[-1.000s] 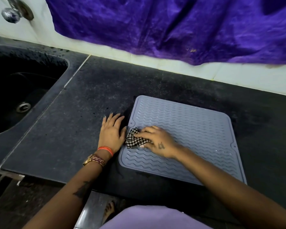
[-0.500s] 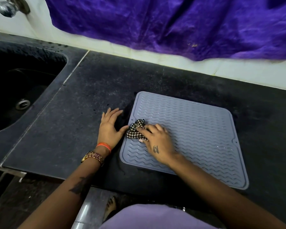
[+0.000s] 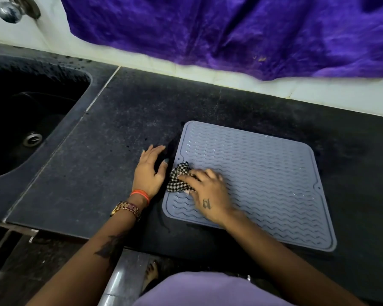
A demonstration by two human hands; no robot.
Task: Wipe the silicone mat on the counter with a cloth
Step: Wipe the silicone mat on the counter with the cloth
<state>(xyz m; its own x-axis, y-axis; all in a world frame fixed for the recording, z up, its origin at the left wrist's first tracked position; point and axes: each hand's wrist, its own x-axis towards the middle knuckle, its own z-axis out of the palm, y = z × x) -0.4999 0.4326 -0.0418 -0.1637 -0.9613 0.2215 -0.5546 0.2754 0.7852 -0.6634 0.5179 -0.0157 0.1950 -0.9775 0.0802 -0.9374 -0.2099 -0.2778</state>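
Observation:
A grey-blue silicone mat [image 3: 263,173] with wavy ridges lies flat on the black counter [image 3: 97,173]. My right hand [image 3: 208,193] presses a small black-and-white checked cloth [image 3: 178,177] onto the mat near its left edge, fingers curled over it. Part of the cloth is hidden under the fingers. My left hand [image 3: 148,171] lies on the counter just left of the mat, fingers spread, thumb beside the mat's edge.
A dark sink [image 3: 27,120] is sunk into the counter at the left, with a tap knob [image 3: 9,9] on the wall above it. A purple cloth [image 3: 230,29] hangs over the white wall behind. The counter's front edge runs below my arms.
My right hand has slid the cloth a little away from me along the mat's left side. The left hand has stayed beside the mat, its fingers spreading slightly.

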